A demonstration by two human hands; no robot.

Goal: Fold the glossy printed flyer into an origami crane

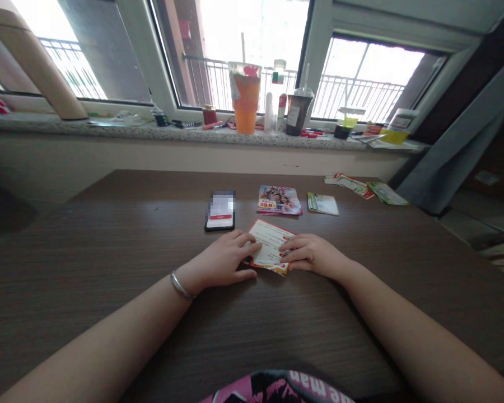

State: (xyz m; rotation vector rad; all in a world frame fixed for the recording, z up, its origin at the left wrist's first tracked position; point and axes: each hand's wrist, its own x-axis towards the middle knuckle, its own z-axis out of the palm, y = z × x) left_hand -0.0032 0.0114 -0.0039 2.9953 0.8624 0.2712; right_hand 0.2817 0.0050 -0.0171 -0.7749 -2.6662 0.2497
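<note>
A cream leaflet (269, 243) with printed lines and a red-orange border lies in front of me on the brown table. My left hand (231, 257) rests at its left edge, fingers stretched over the paper and thumb apart on the tabletop. From the other side, my right hand (313, 256) lays its extended fingers flat on the leaflet's right part, with the thumb by the lower right edge. Both hands are open. Just beyond the left hand is a black phone (220, 211) with a lit, blurred screen. Behind the leaflet sits a stack of colourful flyers (279, 200).
A small pile of green-white cards (322, 204) lies right of the flyers, with more leaflets (355, 186) farther right on the table (109, 240). Along the windowsill (151, 131) stand an orange drink cup (247, 103), a dark drink cup (296, 115), bottles and small items.
</note>
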